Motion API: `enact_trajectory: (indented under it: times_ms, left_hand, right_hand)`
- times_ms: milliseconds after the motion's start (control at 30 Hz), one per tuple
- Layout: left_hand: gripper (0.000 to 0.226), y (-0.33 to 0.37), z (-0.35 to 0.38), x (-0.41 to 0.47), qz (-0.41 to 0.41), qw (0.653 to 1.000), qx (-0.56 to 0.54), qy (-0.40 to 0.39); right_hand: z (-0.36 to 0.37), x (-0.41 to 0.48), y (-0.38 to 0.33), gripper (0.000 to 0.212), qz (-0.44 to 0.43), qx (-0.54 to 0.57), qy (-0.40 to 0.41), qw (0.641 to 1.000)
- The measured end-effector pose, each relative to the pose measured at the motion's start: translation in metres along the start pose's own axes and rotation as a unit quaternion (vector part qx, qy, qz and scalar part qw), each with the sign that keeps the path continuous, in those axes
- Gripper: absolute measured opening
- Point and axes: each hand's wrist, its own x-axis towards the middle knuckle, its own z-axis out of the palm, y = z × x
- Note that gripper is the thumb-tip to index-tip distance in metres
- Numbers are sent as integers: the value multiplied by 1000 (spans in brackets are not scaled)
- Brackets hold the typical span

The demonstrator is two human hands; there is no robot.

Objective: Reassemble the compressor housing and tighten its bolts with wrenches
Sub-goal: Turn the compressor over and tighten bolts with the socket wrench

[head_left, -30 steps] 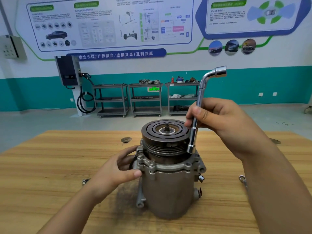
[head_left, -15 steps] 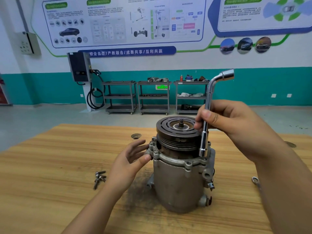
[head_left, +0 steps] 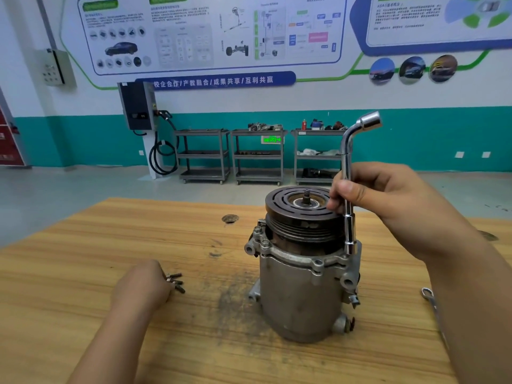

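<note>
The grey metal compressor (head_left: 299, 295) stands upright on the wooden table (head_left: 83, 259), its dark grooved pulley (head_left: 299, 214) on top. My right hand (head_left: 388, 200) grips the chrome L-shaped socket wrench (head_left: 347, 173); the wrench stands vertical with its lower socket on the housing flange at the right. My left hand (head_left: 141, 286) rests on the table left of the compressor, fingers curled over a small pile of loose bolts (head_left: 176, 282). Whether it holds a bolt is hidden.
A flat spanner (head_left: 432, 300) lies on the table at the right, partly behind my right forearm. A round hole (head_left: 230, 218) is in the tabletop behind the compressor. Three grey trolleys (head_left: 257, 156) and a charging unit (head_left: 138, 106) stand against the far wall.
My left hand left the compressor's flange and moved down-left to the loose bolts on the table. My right hand stays on the upright wrench. The view shifted left.
</note>
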Motion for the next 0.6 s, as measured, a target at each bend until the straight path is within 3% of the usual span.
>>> enact_trajectory:
  times_ms: [100,467,600]
  left_hand:
    - [25,0,7,3,-9,1000,6,-11]
    - [9,8,8,-5,-13,1000,27,-9]
    - [23,16,-4,-16,35,999,-18,23]
  right_hand:
    - [0,0,1,17,-5,1,-4,1000]
    - [-1,1,3,18,-2,-1,-4,1000]
    - [-2,1,5,16,2,-8,1,1000]
